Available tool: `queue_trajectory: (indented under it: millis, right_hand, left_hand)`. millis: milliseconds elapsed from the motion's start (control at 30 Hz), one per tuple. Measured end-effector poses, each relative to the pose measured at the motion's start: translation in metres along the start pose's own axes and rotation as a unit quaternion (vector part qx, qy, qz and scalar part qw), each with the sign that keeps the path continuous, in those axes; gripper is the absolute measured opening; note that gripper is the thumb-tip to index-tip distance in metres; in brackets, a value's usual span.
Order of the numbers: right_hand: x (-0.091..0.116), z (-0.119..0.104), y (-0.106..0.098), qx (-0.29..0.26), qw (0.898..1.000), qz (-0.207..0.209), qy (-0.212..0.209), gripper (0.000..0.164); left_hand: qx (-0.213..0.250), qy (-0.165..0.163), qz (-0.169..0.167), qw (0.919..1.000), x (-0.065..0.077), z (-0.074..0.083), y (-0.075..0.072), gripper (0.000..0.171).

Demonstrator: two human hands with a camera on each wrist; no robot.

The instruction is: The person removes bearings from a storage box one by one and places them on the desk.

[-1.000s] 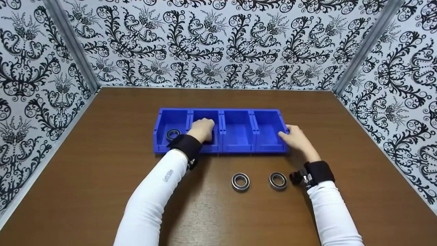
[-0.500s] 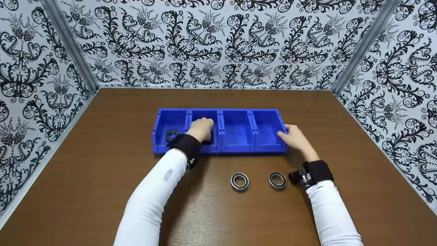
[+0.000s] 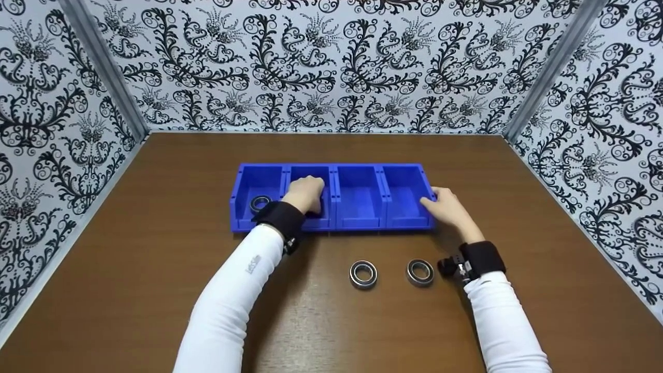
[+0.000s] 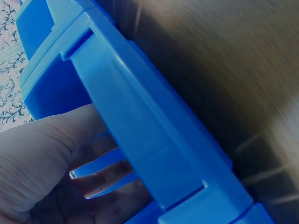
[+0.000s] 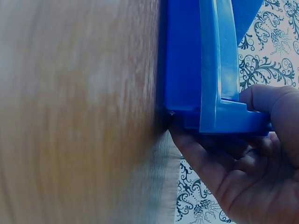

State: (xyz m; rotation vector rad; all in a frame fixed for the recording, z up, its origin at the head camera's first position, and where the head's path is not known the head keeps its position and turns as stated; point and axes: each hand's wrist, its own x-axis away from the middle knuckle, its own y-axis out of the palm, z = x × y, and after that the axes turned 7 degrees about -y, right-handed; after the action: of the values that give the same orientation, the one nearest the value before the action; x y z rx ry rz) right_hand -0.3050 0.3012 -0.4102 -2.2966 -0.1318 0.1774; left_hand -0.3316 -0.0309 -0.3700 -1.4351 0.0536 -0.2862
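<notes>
A blue storage bin [image 3: 361, 224] with several side-by-side compartments sits on the table. My left hand [image 3: 306, 192] reaches down into its second compartment from the left. In the left wrist view the fingers [image 4: 100, 181] are spaced apart behind the front lip, which hides their tips; I cannot tell whether they hold anything. My right hand [image 3: 446, 206] grips the bin's right end wall, thumb over the top and fingers along the outside, as the right wrist view also shows. A ball bearing [image 3: 260, 203] lies in the leftmost compartment, partly behind my left wrist strap.
Two more ball bearings lie on the brown table [image 3: 129, 269] in front of the bin: one bearing [image 3: 354, 280] near the middle, another bearing [image 3: 412, 278] beside the right wrist camera [image 3: 448, 267]. Patterned walls [image 3: 331, 62] enclose the table at the back and sides.
Both hands keep their places, the left in the second compartment and the right on the bin's end wall. Only a slight shift of the head view shows.
</notes>
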Motion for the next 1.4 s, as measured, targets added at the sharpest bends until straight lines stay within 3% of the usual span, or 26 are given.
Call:
queue_trajectory:
  millis: [700, 1400]
  right_hand:
    - [0.0, -0.001, 0.001, -0.001, 1.0, 0.001, -0.001, 0.046]
    - [0.0, 0.0, 0.0, 0.0, 1.0, 0.002, -0.015, 0.044]
  left_hand:
    - [0.018, 0.0, 0.015, 0.9997, 0.005, -0.002, -0.02, 0.025]
    - [0.025, 0.005, 0.019, 0.9995, 0.01, -0.005, -0.033, 0.031]
